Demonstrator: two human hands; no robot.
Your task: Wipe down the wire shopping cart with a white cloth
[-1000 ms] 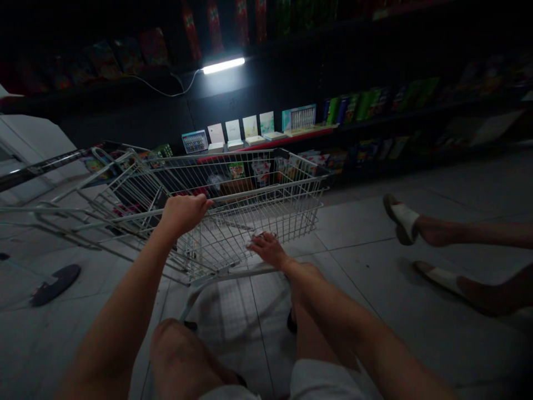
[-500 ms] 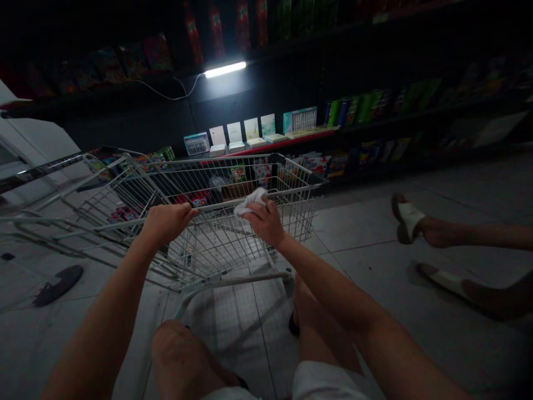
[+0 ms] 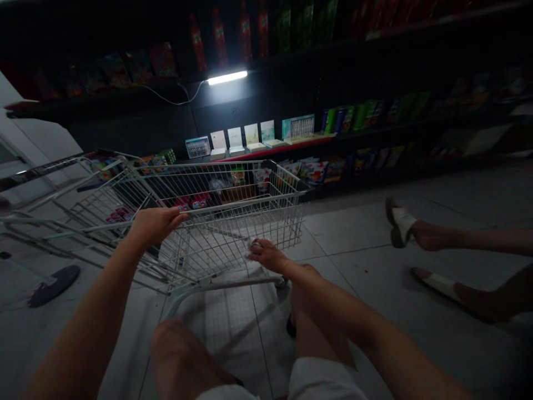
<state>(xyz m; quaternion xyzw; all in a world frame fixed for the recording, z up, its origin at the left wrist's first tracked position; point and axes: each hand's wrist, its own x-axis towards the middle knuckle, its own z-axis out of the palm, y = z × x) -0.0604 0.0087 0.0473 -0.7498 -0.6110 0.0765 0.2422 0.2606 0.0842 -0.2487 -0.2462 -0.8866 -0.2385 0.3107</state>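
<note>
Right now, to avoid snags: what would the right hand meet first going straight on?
The right hand would probably meet the shopping cart's wire basket first, nearly touching it; depth is unclear.

Head camera looks forward, down over the cart (image 3: 225, 282).

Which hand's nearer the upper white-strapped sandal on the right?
Right hand: at the near side of the wire shopping cart, closer to the sandal. Left hand: on the cart's left rail, farther from it.
</note>
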